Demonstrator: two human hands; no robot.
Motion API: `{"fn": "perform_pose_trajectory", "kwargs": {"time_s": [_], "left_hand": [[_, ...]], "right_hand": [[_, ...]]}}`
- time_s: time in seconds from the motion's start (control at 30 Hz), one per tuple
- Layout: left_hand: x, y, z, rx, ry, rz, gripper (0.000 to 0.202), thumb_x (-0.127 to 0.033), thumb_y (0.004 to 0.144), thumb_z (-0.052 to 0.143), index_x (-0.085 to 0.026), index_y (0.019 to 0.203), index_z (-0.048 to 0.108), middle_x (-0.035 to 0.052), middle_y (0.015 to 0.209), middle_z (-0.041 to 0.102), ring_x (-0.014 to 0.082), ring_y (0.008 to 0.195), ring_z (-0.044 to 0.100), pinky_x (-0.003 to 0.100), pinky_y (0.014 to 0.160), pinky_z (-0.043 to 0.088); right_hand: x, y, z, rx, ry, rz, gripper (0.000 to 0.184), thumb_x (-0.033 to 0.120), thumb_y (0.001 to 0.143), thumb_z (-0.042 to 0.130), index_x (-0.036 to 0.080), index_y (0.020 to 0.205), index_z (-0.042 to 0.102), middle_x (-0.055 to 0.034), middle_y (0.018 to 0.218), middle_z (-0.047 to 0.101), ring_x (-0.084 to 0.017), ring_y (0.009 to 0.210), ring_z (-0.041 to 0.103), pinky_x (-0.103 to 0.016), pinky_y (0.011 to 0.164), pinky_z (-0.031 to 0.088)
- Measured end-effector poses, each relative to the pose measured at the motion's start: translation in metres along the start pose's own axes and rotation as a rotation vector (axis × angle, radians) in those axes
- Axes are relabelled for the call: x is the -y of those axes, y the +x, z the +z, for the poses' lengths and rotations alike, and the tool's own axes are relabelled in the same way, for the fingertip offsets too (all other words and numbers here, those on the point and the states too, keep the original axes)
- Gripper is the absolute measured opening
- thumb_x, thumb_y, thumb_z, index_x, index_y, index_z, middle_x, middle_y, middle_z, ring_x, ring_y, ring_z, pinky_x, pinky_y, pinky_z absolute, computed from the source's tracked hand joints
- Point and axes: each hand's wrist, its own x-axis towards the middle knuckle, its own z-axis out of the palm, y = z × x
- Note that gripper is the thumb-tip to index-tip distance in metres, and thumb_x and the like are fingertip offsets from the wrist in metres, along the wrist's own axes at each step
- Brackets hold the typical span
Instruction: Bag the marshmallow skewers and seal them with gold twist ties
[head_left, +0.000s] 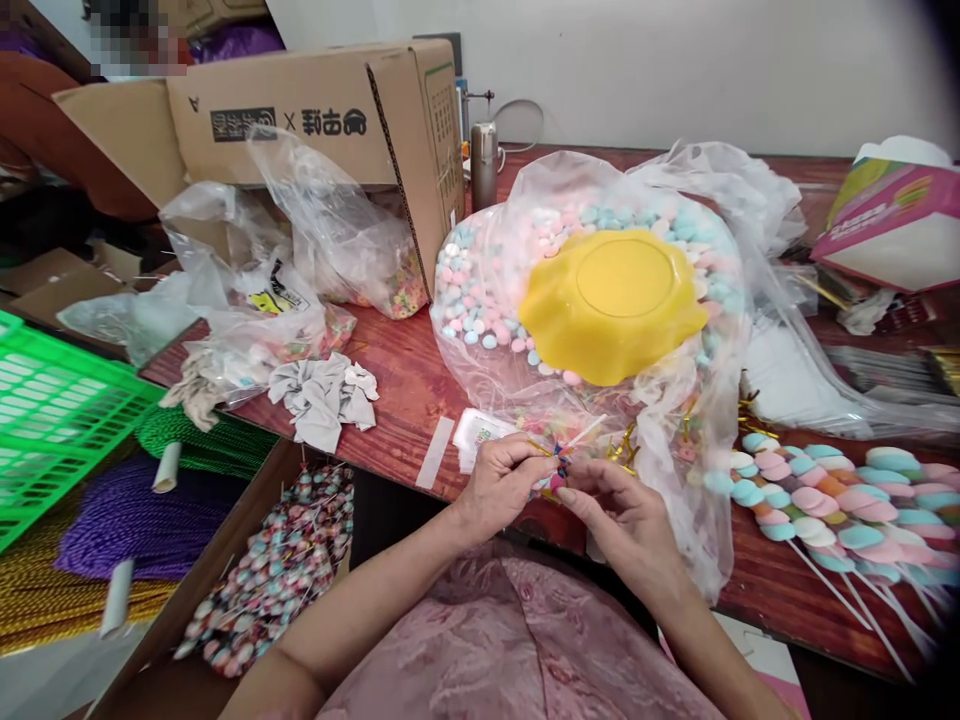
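A bright green basket (75, 410) stands at the far left, with bundles of purple cord (139, 520) and green cord (214, 445) just beside it. To their right, on the near side, an open box holds a heap of small pastel skewers (277, 570). Beyond that, a large cardboard box (322, 110) stands at the far side of the red-brown table (405, 370), clear plastic bags (337, 220) in front of it and a crumpled grey cloth (322, 395) nearer. At the near middle edge, the left hand (499, 490) pinches a small colourful piece (556, 480) between thumb and fingers. The right hand (630, 515) grips its right side with the thumb and forefinger, the other fingers loosely bent. Beyond the hands, an upturned yellow bowl (622, 300) sits among pastel discs (480, 300) bagged in clear plastic. At right lie larger pastel skewers (847, 500), their white sticks pointing nearer; a pink-and-white carton (896, 220) stands farther back.
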Motion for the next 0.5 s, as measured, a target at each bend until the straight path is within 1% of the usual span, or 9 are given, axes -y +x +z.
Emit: {"fn": "perform_pose_trajectory", "kwargs": {"time_s": [0.07,0.17,0.23,0.3,0.33,0.37,0.4,0.43,0.5], "left_hand": [[-0.005,0.001,0.002,0.058,0.075,0.122,0.027,-0.035,0.082,0.065,-0.019,0.060,0.069,0.0038,0.068,0.062,0.0143,0.067,0.055,0.026,0.069,0.048],[-0.016,0.002,0.003,0.148,0.160,0.205,0.028,-0.033,0.084,0.062,-0.019,0.063,0.071,0.0060,0.073,0.066,0.0152,0.070,0.059,0.028,0.074,0.049],[-0.022,0.003,0.002,0.216,0.164,0.158,0.028,-0.033,0.081,0.065,-0.018,0.058,0.069,0.0054,0.068,0.064,0.0139,0.067,0.058,0.026,0.068,0.049],[-0.027,0.003,0.000,0.309,0.109,-0.043,0.024,-0.033,0.074,0.069,-0.017,0.056,0.069,0.0023,0.057,0.059,0.0104,0.052,0.052,0.022,0.051,0.043],[-0.028,0.003,0.000,0.363,0.060,-0.184,0.020,-0.033,0.070,0.071,-0.017,0.057,0.069,0.0006,0.052,0.057,0.0091,0.044,0.048,0.020,0.043,0.038],[-0.029,0.002,-0.001,0.419,-0.001,-0.323,0.017,-0.032,0.066,0.073,-0.017,0.060,0.071,-0.0005,0.048,0.055,0.0084,0.038,0.044,0.019,0.037,0.033],[-0.029,0.001,-0.002,0.474,-0.067,-0.443,0.015,-0.030,0.063,0.074,-0.016,0.061,0.072,-0.0007,0.046,0.055,0.0084,0.034,0.043,0.019,0.033,0.030],[-0.029,0.000,-0.002,0.530,-0.130,-0.535,0.014,-0.028,0.059,0.075,-0.015,0.061,0.073,0.0002,0.045,0.057,0.0091,0.032,0.044,0.019,0.031,0.030],[-0.030,-0.004,-0.002,0.652,-0.228,-0.652,0.012,-0.024,0.054,0.078,-0.014,0.057,0.072,0.0028,0.047,0.061,0.0105,0.031,0.046,0.020,0.029,0.032]], "right_hand": [[-0.001,0.004,0.000,0.073,0.199,0.143,0.026,0.044,0.079,0.074,0.018,0.081,0.069,-0.0034,0.073,0.070,-0.014,0.061,0.062,-0.024,0.054,0.048],[0.000,0.014,-0.007,0.152,0.409,0.302,0.033,0.047,0.071,0.080,0.017,0.072,0.069,-0.0028,0.063,0.067,-0.012,0.053,0.056,-0.022,0.048,0.042],[0.002,0.020,-0.016,0.254,0.454,0.334,0.035,0.047,0.066,0.082,0.016,0.068,0.067,-0.0025,0.060,0.066,-0.012,0.052,0.056,-0.023,0.049,0.042],[0.006,0.023,-0.027,0.412,0.402,0.294,0.035,0.047,0.070,0.079,0.016,0.064,0.064,-0.0009,0.056,0.062,-0.012,0.050,0.054,-0.024,0.049,0.042],[0.008,0.024,-0.033,0.490,0.323,0.228,0.034,0.046,0.076,0.075,0.016,0.064,0.063,-0.0003,0.056,0.061,-0.012,0.050,0.054,-0.024,0.049,0.041],[0.011,0.023,-0.038,0.550,0.209,0.110,0.031,0.042,0.083,0.069,0.017,0.065,0.062,-0.0002,0.057,0.061,-0.012,0.051,0.054,-0.025,0.050,0.042],[0.014,0.021,-0.042,0.584,0.069,-0.065,0.028,0.036,0.089,0.061,0.017,0.068,0.063,-0.0008,0.059,0.062,-0.013,0.053,0.055,-0.026,0.051,0.043],[0.018,0.018,-0.046,0.589,-0.080,-0.283,0.026,0.029,0.093,0.053,0.018,0.072,0.064,-0.0020,0.063,0.064,-0.014,0.057,0.056,-0.028,0.054,0.045],[0.025,0.011,-0.052,0.542,-0.334,-0.751,0.027,0.018,0.095,0.042,0.018,0.086,0.067,-0.0056,0.074,0.068,-0.018,0.066,0.059,-0.034,0.063,0.049]]}}
